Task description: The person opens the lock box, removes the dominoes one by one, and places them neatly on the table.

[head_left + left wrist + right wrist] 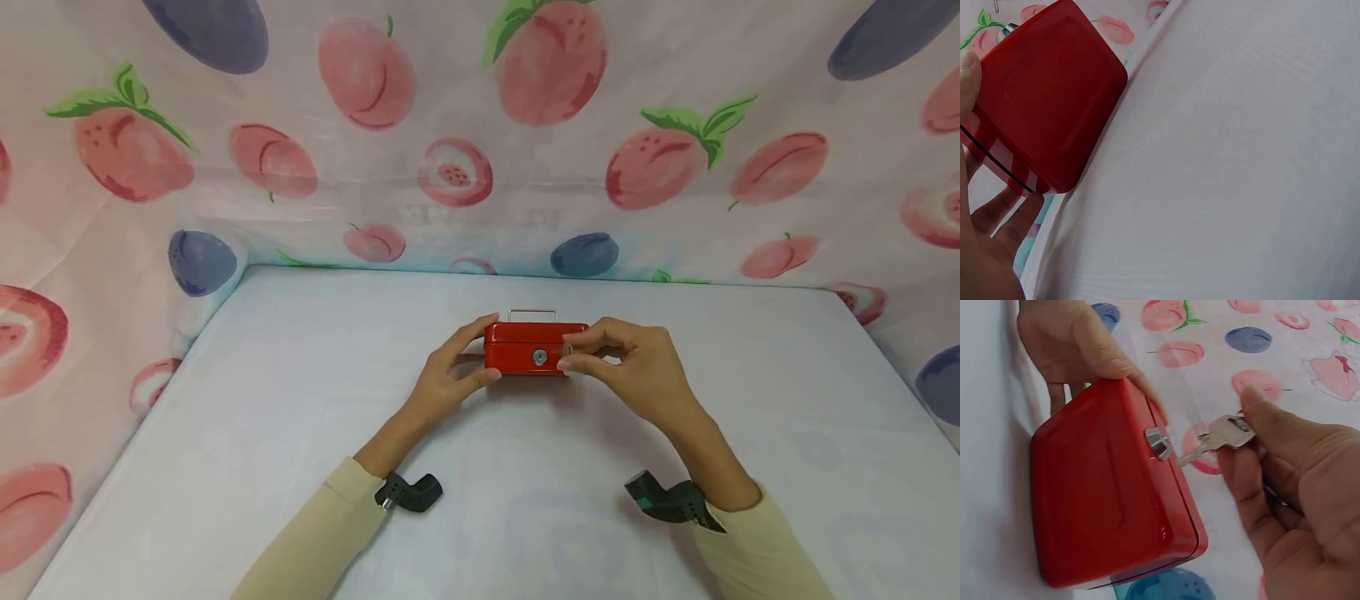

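A small red cash box [513, 357] is on the white table, its silver lock [540, 357] facing the person and a thin wire handle [533, 312] standing up behind its lid. My left hand [441, 379] grips the box at its left end, thumb at the front lower corner and fingers along the side and back. Between thumb and fingers my right hand [637, 367] pinches a silver key [1227, 434]. In the right wrist view the key's blade points toward the lock [1159, 444], its tip close by and outside it. The lid is closed.
White cloth covers the table [315, 333]. Behind and at the sides hangs a fruit-print cloth [525, 167], meeting the table's back edge. A black wrist camera [408, 493] is worn on the left wrist, another black wrist camera [667, 500] on the right.
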A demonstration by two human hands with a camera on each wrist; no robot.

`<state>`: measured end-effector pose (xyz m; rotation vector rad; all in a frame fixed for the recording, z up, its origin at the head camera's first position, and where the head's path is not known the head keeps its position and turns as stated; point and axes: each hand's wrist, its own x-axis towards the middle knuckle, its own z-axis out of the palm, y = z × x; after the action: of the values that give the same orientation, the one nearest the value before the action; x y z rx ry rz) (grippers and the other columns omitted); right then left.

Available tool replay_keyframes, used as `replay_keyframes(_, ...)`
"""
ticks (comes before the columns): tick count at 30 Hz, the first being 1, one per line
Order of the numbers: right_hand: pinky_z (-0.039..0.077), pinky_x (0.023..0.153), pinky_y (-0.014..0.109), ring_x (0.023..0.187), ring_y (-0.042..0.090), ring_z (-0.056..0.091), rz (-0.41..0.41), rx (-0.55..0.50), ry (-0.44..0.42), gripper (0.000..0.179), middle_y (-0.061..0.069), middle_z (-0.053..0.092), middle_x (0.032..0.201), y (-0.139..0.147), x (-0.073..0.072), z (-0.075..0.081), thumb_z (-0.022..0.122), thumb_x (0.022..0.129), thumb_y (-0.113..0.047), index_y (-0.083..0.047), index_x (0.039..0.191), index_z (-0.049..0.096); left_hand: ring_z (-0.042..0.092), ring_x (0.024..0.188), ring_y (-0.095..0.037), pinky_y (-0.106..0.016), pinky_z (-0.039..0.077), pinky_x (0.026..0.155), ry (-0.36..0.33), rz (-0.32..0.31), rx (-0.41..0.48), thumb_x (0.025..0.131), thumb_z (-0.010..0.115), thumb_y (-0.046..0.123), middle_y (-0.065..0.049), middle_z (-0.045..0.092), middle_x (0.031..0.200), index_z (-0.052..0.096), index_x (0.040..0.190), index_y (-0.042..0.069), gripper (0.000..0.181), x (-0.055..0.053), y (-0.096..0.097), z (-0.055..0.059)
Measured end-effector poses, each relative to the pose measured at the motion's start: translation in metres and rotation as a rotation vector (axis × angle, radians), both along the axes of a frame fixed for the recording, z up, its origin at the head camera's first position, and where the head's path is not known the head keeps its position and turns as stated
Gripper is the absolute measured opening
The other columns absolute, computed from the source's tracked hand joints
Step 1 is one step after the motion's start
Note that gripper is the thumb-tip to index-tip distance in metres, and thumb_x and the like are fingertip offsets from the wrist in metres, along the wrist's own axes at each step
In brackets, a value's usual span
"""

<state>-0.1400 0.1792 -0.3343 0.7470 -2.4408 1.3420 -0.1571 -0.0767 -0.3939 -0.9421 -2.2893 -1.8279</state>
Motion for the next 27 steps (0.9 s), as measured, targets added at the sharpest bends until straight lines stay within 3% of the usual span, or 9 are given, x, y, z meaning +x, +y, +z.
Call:
replay_keyframes(5,0.055,0.068,0.022,0.076,0.009,0.064,-0.008,0.030,-0.047,0.023,-0.012,0.070,0.079,-0.005,-0.001,0.004,0.083,0.072,-0.011,-0.010,0.094,0.075,0.041,0.128,-0.029,-0.055,0.043,0.096,0.001,-0.004,0.003,0.085,0.067,-0.003,-0.019,0.041,0.144,0.038,0.144,0.000,0.065,0.000,0.000,0.000)
replay_keyframes(14,0.054,0.065,0.023,0.074,0.009,0.064,-0.002,0.037,-0.073,0.024,-0.010,0.071,0.080,-0.013,-0.002,-0.003,0.084,0.071,-0.017,-0.010,0.092,0.075,0.043,0.127,-0.030,-0.054,0.044,0.095,0.013,0.007,-0.005,0.085,0.068,-0.003,-0.019,0.042,0.143,0.039,0.143,-0.001,0.065,0.000,-0.002,-0.001)
replay_keyframes(27,0.054,0.058,0.023,0.066,0.006,0.063,-0.008,0.099,0.031,0.026,-0.003,0.072,0.083,-0.017,-0.001,-0.005,0.085,0.068,-0.012,-0.008,0.091,0.075,0.043,0.126,-0.032,-0.055,0.045,0.094,0.032,-0.008,0.011,0.084,0.067,-0.005,-0.021,0.043,0.142,0.039,0.142,-0.003,0.064,-0.001,0.000,0.000)
